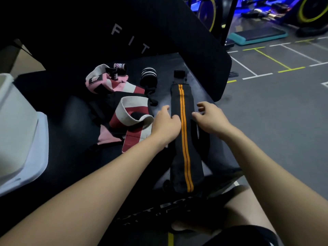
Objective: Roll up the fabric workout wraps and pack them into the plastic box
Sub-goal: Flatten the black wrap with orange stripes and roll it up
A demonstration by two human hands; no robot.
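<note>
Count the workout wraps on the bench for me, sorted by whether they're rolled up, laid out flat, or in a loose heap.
Rolled up: 2, the black-and-white roll and the small pink roll
Laid out flat: 1, the black wrap with orange stripes
Loose heap: 1 pink, white and red tangle; separate wraps cannot be told
Total: 4

Both hands [188, 121] outstretched, palms down, fingers loosely curled.

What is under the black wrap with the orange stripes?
The black wrap lies stretched along the dark padded bench. Another dark strap shows beneath its right edge; anything else underneath is covered.
</note>
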